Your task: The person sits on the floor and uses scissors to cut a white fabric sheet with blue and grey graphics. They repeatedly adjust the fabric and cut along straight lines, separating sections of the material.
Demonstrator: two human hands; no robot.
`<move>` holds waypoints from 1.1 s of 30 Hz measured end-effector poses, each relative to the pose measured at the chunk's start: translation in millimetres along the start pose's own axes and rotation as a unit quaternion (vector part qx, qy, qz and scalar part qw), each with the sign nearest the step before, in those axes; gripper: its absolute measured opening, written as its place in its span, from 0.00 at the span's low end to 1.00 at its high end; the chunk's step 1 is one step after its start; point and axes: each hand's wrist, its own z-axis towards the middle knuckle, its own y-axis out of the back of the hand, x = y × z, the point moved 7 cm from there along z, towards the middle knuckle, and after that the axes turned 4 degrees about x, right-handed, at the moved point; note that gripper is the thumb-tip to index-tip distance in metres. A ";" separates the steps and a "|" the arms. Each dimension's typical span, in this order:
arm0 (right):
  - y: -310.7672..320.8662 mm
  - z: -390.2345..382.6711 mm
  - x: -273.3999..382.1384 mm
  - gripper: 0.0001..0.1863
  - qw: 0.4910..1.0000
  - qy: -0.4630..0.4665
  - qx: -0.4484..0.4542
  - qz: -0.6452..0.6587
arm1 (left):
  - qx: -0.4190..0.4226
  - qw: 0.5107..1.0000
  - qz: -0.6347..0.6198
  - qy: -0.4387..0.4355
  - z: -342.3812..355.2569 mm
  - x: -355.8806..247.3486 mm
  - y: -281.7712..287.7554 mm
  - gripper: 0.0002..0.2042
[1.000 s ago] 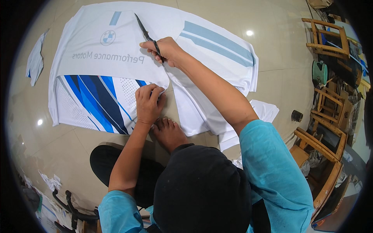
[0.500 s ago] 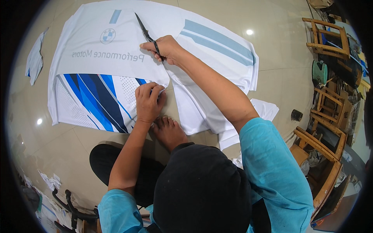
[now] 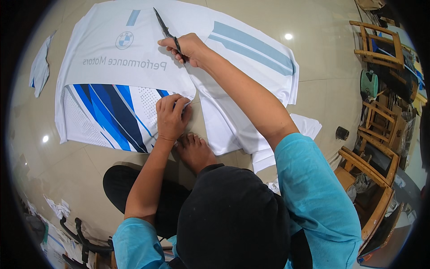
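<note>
A large piece of white fabric [image 3: 101, 67] lies spread on the floor, with pale grey-blue printing showing on its face. Its near left part is folded back, exposing a blue, navy and white pattern [image 3: 112, 114]. My left hand [image 3: 171, 117] is closed on the edge of that fold, beside my bare foot [image 3: 197, 152]. Gripped in my right hand [image 3: 191, 48] is a pair of black scissors [image 3: 162, 26], blades pointing away over the fabric and looking closed. Below that hand, a gap separates the left piece from a white piece with grey-blue stripes [image 3: 251, 47].
A small white scrap [image 3: 40, 67] lies on the tiled floor at far left. Wooden stools [image 3: 378, 45] and frames line the right side, near a small dark cup-like object [image 3: 342, 133]. Black curved chair parts [image 3: 83, 237] stand at lower left.
My right hand and the scissors have moved slightly farther away and a little left over the fabric. My left hand stays on the folded edge.
</note>
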 end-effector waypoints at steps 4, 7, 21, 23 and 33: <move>-1.2 1.7 -0.2 0.21 1.000 -0.001 0.000 0.001 | -0.001 1.000 0.004 -0.001 -0.2 0.3 0.6 0.13; 1.3 2.7 -2.2 0.20 1.000 0.001 -0.005 -0.012 | -0.004 1.000 0.010 -0.009 1.5 -0.6 0.4 0.12; 0.3 8.7 3.6 0.22 1.000 0.002 -0.004 -0.010 | -0.004 1.000 0.007 -0.007 0.2 0.8 0.4 0.13; -0.3 9.1 4.4 0.21 1.000 0.001 -0.005 -0.011 | -0.004 1.000 0.007 -0.006 0.1 0.6 0.9 0.13; -1.3 12.1 5.5 0.21 1.000 0.011 -0.005 -0.023 | -0.005 1.000 0.006 -0.008 1.4 -0.8 2.2 0.12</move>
